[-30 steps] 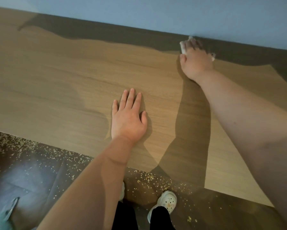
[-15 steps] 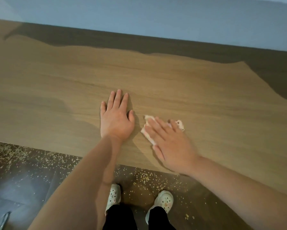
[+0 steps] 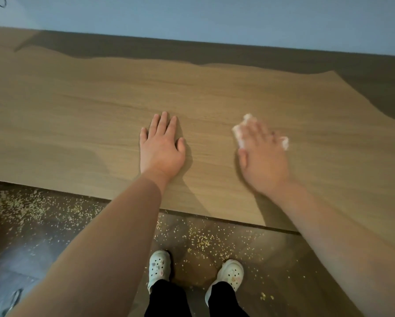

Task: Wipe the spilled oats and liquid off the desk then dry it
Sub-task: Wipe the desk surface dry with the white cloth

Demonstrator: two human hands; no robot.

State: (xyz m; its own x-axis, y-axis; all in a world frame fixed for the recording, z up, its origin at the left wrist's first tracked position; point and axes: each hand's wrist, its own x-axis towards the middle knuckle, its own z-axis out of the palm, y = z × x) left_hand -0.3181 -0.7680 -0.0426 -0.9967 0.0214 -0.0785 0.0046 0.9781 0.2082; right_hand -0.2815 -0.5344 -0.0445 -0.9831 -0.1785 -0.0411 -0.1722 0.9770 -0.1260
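Note:
The wooden desk (image 3: 77,115) fills the upper half of the view. My left hand (image 3: 161,147) lies flat on it near the middle, fingers straight. My right hand (image 3: 264,156) presses a crumpled white tissue (image 3: 239,131) flat against the desk to the right of the left hand; the hand is blurred and its fingers look spread and straight. Only the tissue's edges show around the fingers. I see no oats or liquid on the desk surface.
Oat flakes (image 3: 203,239) lie scattered over the dark floor below the desk's front edge. My feet in white clogs (image 3: 231,273) stand close to that edge. A blue-grey wall (image 3: 192,17) runs behind the desk. A greenish object (image 3: 9,303) sits at the bottom left.
My right hand swept the tissue from the desk's far edge down beside my left hand, then out to the right and slightly farther away. My left hand stayed flat in place.

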